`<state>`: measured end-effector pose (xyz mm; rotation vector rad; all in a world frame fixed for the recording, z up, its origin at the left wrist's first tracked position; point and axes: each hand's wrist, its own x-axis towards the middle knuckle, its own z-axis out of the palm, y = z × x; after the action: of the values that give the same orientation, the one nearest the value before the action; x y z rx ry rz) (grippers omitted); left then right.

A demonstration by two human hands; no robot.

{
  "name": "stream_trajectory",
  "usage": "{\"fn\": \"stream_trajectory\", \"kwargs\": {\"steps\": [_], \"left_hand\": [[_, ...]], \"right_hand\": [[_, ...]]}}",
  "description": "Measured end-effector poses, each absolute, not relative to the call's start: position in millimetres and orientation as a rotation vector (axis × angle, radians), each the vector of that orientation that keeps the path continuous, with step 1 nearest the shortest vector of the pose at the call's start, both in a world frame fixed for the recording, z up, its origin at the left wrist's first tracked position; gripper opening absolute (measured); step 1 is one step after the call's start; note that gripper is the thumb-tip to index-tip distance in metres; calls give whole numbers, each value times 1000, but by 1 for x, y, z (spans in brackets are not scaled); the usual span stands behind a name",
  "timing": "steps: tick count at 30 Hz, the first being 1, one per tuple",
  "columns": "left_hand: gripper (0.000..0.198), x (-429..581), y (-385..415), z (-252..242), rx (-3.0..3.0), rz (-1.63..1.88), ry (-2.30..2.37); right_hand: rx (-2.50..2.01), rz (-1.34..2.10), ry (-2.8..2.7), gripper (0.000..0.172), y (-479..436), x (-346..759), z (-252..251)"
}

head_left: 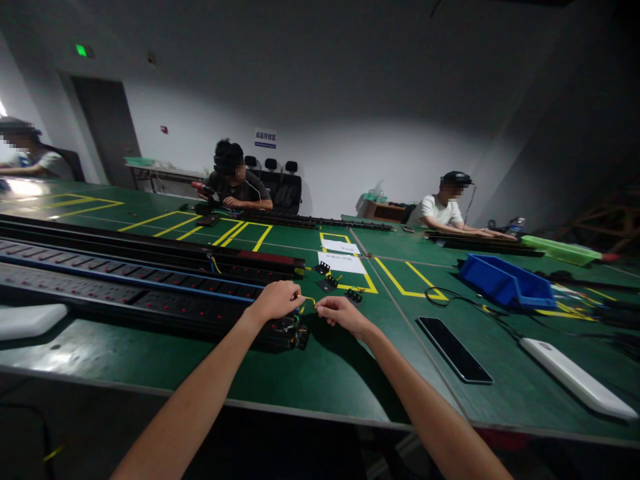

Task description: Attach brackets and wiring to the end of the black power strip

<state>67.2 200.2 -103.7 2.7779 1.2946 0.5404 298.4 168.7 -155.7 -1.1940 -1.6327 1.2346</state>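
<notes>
A: Taking the hands as the clock's centre, with twelve straight across the table (350, 377), where's the yellow wire (310, 300)?

B: Right at the centre, spanning the gap between the fingertips, by the end of a long black power strip (200, 313) that runs off towards nine.

A: And the right hand (341, 313)?

B: Nearly closed, thumb and fingertips pinched together on the wire.

A: The left hand (275, 299)?

B: Palm down over the strip's end, fingers curled in. The wire meets its fingertips, but I can't tell whether they grip it.

A: What lies around them?

B: Small black brackets (327, 285) near one o'clock, with paper sheets (341, 262) just beyond. The blue bin (507, 280) is close to three, well apart. A phone (454, 350) lies flat between three and four.

A: Anyone else?

B: One co-worker (253, 195) in a dark top at eleven, another (440, 212) in a white top towards two, both across the table.
</notes>
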Motion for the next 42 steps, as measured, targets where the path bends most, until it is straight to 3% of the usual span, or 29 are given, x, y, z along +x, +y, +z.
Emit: {"fn": "stream_trajectory", "kwargs": {"steps": [42], "left_hand": [[27, 67, 202, -106, 2778, 548, 1290]], "right_hand": [[-1198, 1249, -1639, 44, 167, 297, -152]]}}
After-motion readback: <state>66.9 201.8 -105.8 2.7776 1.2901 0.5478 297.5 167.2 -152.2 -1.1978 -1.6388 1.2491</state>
